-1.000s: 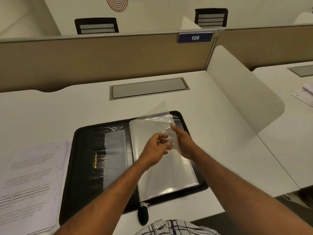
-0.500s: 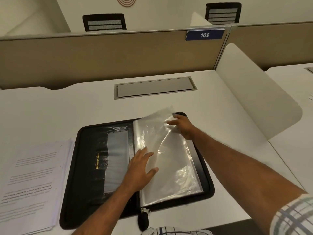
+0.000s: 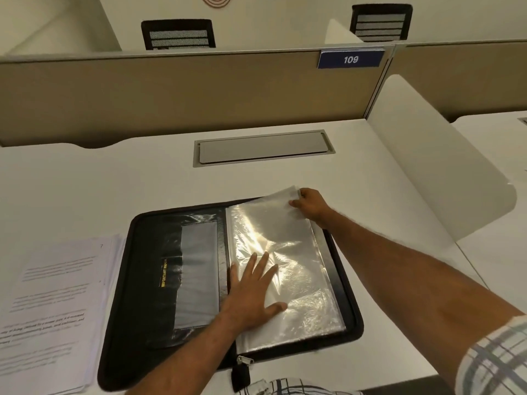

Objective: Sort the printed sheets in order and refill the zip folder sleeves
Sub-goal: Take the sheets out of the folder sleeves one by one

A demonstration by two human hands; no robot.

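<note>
A black zip folder (image 3: 142, 295) lies open on the white desk. Its right half carries a stack of clear plastic sleeves (image 3: 302, 269). My left hand (image 3: 251, 295) lies flat with spread fingers on the lower left part of the top sleeve, pressing it down. At the far right corner of the sleeves my right hand (image 3: 309, 203) pinches the top sleeve's corner, which is lifted a little. A pile of printed sheets (image 3: 54, 309) sits on the desk left of the folder.
A grey cable flap (image 3: 263, 148) is set into the desk behind the folder. A tan partition (image 3: 171, 95) closes the back, with a "109" label (image 3: 350, 59). A white divider panel (image 3: 436, 178) stands at the right. The zip pull (image 3: 241, 372) hangs at the folder's near edge.
Both hands held the raised sleeve corner a second ago. The sleeve has come down; my left hand moved down and flattened onto it, and my right hand moved to the far right corner.
</note>
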